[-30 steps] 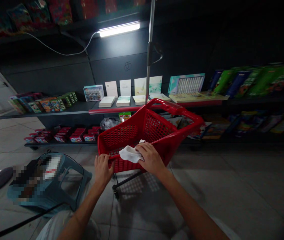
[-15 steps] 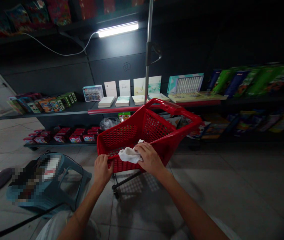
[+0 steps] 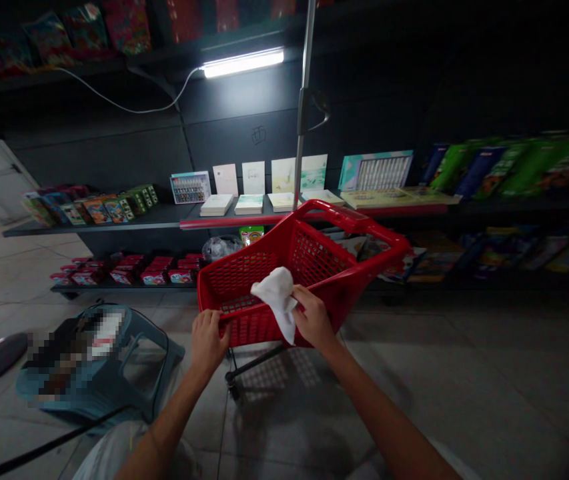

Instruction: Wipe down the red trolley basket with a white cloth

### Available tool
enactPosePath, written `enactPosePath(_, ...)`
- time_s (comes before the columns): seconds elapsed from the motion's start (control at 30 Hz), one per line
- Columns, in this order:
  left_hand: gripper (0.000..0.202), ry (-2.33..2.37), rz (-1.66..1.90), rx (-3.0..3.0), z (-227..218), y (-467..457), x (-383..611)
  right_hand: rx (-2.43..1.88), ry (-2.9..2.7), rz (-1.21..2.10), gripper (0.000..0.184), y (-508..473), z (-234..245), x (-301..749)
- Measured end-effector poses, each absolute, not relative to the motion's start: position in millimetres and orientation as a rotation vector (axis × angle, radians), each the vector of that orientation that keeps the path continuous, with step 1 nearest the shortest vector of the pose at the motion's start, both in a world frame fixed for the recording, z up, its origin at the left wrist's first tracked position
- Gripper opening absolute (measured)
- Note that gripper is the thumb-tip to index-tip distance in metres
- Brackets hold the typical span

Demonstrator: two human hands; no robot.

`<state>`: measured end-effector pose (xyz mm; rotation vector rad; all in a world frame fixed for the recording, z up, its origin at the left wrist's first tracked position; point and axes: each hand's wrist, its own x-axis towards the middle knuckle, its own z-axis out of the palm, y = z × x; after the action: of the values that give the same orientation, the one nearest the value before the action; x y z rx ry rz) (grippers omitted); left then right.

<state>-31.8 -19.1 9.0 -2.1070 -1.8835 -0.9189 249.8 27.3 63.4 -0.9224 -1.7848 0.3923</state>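
Note:
A red plastic shopping cart [image 3: 244, 331] stands in front of me, its handle to the right. My left hand [image 3: 209, 340] is closed over the near rim of its basket, toward the left corner. In my right hand [image 3: 311, 317], pinched between thumb and fingers, is a white cloth [image 3: 275, 293]. The cloth spreads up and left over the basket's near side, and one corner hangs down past the rim. The cart's near wall is partly hidden behind the cloth and my right hand.
A blue-grey plastic stool [image 3: 159, 333] carries blurred-out items at the left. Behind the cart, a shelf [image 3: 164, 217] holds books, marker sets and small boxes. A metal pole [image 3: 305, 67] rises behind the cart, beside a lit tube lamp [image 3: 244, 62]. A dark cable [image 3: 64, 433] crosses the lower left.
My right hand has lifted slightly and moved right, and the bunched cloth has opened out and hangs from my fingers. My left hand keeps its place on the rim.

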Motion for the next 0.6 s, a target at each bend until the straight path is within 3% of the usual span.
enactPosePath(0.07, 0.031, -1.882, -0.966, -2.098, 12, -23, -28, -0.929, -1.695, 0.620, 0.023, 31, 62, 248)
enactPosePath(0.2, 0.056, -1.714, -1.220, -2.261, 27, -36, -14, -0.918, -1.565, 0.956, 0.040, 31, 56, 238)
enactPosePath(0.4, 0.061, -1.730, -1.889, -2.562, 43, -43, 4, -0.816, -1.618, 1.187, 0.039, 25, 53, 218)
enactPosePath(0.53, 0.068, -1.792, -2.144, -2.464, 49, -31, 10, -0.732, -1.740, 1.300, 0.035, 22, 57, 213)
enactPosePath(0.6, 0.060, -1.902, -2.205, -2.405, 53, -26, 12, -0.726, -1.795, 1.303, 0.032, 21, 59, 214)
